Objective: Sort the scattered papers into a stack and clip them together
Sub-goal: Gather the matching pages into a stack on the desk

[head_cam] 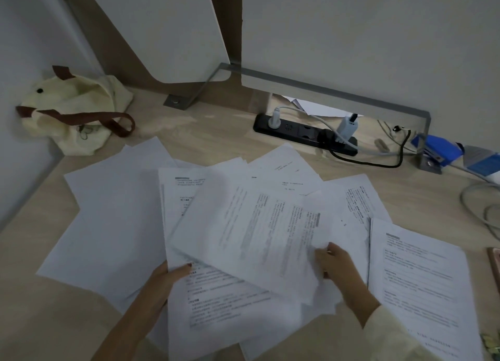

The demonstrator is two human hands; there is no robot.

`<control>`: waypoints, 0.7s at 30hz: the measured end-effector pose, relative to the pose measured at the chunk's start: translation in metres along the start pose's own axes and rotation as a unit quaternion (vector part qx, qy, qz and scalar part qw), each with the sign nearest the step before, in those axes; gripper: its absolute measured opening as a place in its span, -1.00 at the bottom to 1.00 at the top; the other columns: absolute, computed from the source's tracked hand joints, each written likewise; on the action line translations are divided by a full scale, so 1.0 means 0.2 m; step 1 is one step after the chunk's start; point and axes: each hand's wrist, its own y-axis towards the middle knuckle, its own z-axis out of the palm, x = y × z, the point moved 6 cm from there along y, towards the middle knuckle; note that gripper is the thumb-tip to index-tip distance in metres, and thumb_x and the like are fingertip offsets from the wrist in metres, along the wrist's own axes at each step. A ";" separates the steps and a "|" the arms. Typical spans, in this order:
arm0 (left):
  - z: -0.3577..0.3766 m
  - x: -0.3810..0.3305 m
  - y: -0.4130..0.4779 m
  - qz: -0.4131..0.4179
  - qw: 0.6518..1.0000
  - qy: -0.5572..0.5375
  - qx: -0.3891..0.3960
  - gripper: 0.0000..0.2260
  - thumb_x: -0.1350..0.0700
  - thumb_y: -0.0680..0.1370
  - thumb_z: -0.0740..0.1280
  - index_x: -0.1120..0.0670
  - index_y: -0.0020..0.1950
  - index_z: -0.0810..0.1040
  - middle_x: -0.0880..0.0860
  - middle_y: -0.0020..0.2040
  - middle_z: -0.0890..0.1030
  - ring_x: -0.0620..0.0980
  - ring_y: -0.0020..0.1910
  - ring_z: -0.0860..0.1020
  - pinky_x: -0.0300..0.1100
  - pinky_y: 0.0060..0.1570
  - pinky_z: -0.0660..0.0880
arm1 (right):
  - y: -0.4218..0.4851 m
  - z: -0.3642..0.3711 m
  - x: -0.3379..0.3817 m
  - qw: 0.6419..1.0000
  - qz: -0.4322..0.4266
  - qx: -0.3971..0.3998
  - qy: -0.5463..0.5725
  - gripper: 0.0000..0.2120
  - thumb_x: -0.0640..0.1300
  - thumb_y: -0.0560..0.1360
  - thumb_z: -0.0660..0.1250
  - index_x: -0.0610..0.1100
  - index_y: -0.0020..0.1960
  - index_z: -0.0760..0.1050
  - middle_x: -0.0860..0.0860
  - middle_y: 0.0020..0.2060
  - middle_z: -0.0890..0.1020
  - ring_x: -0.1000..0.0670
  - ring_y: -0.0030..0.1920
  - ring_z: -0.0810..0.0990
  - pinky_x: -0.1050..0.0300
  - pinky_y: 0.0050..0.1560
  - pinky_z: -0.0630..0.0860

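Observation:
Several white printed papers (116, 214) lie scattered and overlapping across the wooden desk (24, 241). A tilted printed sheet (251, 233) in the middle is lifted between both hands. My left hand (169, 278) grips its lower left edge, thumb on top. My right hand (336, 263) pinches its lower right edge. Another printed page (416, 279) lies flat to the right, and blank sheets lie to the left. A blue stapler (439, 150) sits at the far right by a metal bracket. No clip is visible.
A cream tote bag (73, 111) with brown straps slumps in the far left corner. A black power strip (303, 134) with plugs and trailing cables (378, 164) lies at the back. A pinkish object (493, 263) shows at the right edge. White panels stand behind.

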 end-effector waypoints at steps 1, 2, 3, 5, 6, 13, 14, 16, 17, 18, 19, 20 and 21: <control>-0.02 -0.01 0.01 -0.004 1.000 -0.004 0.001 -0.77 0.36 0.47 0.33 0.16 0.08 0.53 0.09 0.02 0.58 0.06 -0.15 0.54 -0.15 -0.16 0.45 | 0.04 -0.05 0.01 0.997 -0.011 -0.013 -0.073 -0.72 -0.23 0.48 0.22 -0.13 -0.35 0.19 -0.07 -0.45 0.32 -0.01 -0.39 0.32 0.16 -0.30 0.28; -0.03 -0.02 0.02 -0.006 1.000 -0.011 0.011 -0.70 0.36 0.42 0.36 0.16 0.12 0.51 0.11 0.02 0.58 0.06 -0.16 0.54 -0.15 -0.18 0.47 | 0.07 -0.10 0.03 0.990 -0.019 -0.023 -0.138 -0.70 -0.22 0.47 0.22 -0.13 -0.36 0.17 -0.04 -0.46 0.32 0.00 -0.42 0.29 0.17 -0.35 0.22; -0.05 -0.03 0.03 -0.008 1.000 -0.015 0.024 -0.63 0.36 0.36 0.39 0.15 0.14 0.49 0.12 0.00 0.61 0.08 -0.15 0.57 -0.15 -0.20 0.51 | 0.09 -0.14 0.06 0.981 -0.033 -0.035 -0.187 -0.70 -0.21 0.47 0.22 -0.13 -0.37 0.17 -0.03 -0.47 0.32 0.01 -0.44 0.28 0.16 -0.38 0.19; -0.06 -0.05 0.04 -0.017 0.998 -0.013 0.051 -0.60 0.30 0.27 0.38 0.15 0.10 0.53 0.09 -0.10 0.69 0.08 -0.15 0.64 -0.13 -0.22 0.57 | 0.13 -0.21 0.14 0.963 -0.065 -0.065 -0.253 -0.69 -0.20 0.47 0.22 -0.12 -0.37 0.17 -0.02 -0.46 0.34 0.02 -0.43 0.30 0.15 -0.39 0.20; -0.07 -0.05 0.04 -0.023 0.998 -0.013 0.055 -0.59 0.26 0.25 0.36 0.15 0.09 0.54 0.06 -0.13 0.71 0.08 -0.14 0.64 -0.10 -0.19 0.56 | 0.14 -0.22 0.18 0.954 -0.083 -0.075 -0.277 -0.69 -0.20 0.47 0.22 -0.10 -0.37 0.16 -0.02 -0.45 0.35 0.03 -0.43 0.31 0.15 -0.39 0.22; -0.01 -0.11 0.04 -0.049 0.993 0.043 0.096 -0.58 0.27 0.52 0.26 0.41 0.33 0.30 0.28 0.11 0.56 0.19 0.08 0.50 -0.02 0.02 0.41 | 0.13 0.04 0.55 0.860 -0.276 -0.082 -0.421 -0.84 -0.22 0.49 0.14 -0.22 0.04 0.40 -0.08 -0.23 0.47 -0.05 -0.15 0.42 0.12 -0.20 0.38; 0.01 -0.12 0.05 -0.035 0.994 0.044 0.098 -0.62 0.26 0.56 0.24 0.37 0.34 0.32 0.25 0.13 0.55 0.17 0.09 0.50 -0.04 0.07 0.41 | 0.12 0.10 0.60 0.855 -0.298 -0.082 -0.417 -0.78 -0.23 0.49 0.14 -0.25 0.10 0.42 -0.13 -0.16 0.51 -0.08 -0.11 0.43 0.12 -0.17 0.35; 0.06 -0.16 0.07 -0.011 0.996 0.058 0.069 -0.65 0.05 0.51 0.30 0.10 0.28 0.47 0.07 0.10 0.62 0.04 0.09 0.57 -0.06 0.17 0.46 | 0.10 0.21 0.68 0.851 -0.339 -0.077 -0.394 -0.75 -0.26 0.48 0.14 -0.27 0.12 0.44 -0.18 -0.07 0.54 -0.14 -0.03 0.46 0.10 -0.11 0.32; 0.09 -0.18 0.06 0.004 0.995 0.082 0.061 -0.66 -0.01 0.47 0.33 -0.03 0.23 0.49 -0.04 0.06 0.64 -0.07 0.05 0.60 -0.09 0.15 0.49 | 0.09 0.27 0.71 0.851 -0.357 -0.063 -0.380 -0.76 -0.28 0.48 0.14 -0.28 0.12 0.45 -0.18 -0.06 0.55 -0.16 0.00 0.46 0.08 -0.08 0.34; 0.10 -0.18 0.04 0.027 0.992 0.105 0.058 -0.70 -0.01 0.44 0.36 -0.09 0.17 0.50 -0.12 -0.01 0.65 -0.19 -0.05 0.62 -0.19 0.04 0.54 | 0.07 0.33 0.73 0.851 -0.379 -0.041 -0.363 -0.76 -0.28 0.49 0.14 -0.26 0.12 0.45 -0.18 -0.04 0.54 -0.15 0.01 0.46 0.06 -0.05 0.37; 0.11 -0.18 0.05 0.039 0.991 0.118 0.050 -0.74 0.03 0.44 0.39 -0.11 0.11 0.50 -0.17 -0.08 0.64 -0.28 -0.16 0.62 -0.33 -0.13 0.55 | 0.06 0.37 0.75 0.851 -0.401 -0.019 -0.339 -0.76 -0.28 0.50 0.15 -0.24 0.13 0.45 -0.16 -0.03 0.54 -0.13 0.02 0.45 0.06 -0.02 0.39; 0.12 -0.17 0.07 0.044 0.990 0.129 0.046 -0.76 0.08 0.45 0.39 -0.10 0.09 0.49 -0.19 -0.13 0.62 -0.32 -0.24 0.61 -0.41 -0.27 0.52 | 0.05 0.39 0.76 0.854 -0.418 -0.006 -0.311 -0.76 -0.26 0.51 0.16 -0.21 0.15 0.45 -0.13 0.01 0.53 -0.11 0.04 0.44 0.09 0.02 0.40; 0.15 -0.17 0.08 0.043 0.987 0.146 0.046 -0.77 0.13 0.47 0.38 -0.09 0.09 0.49 -0.19 -0.13 0.61 -0.32 -0.26 0.61 -0.43 -0.32 0.51 | 0.06 0.39 0.76 0.864 -0.418 0.001 -0.282 -0.73 -0.24 0.52 0.18 -0.17 0.20 0.43 -0.11 0.06 0.52 -0.09 0.09 0.43 0.15 0.06 0.37</control>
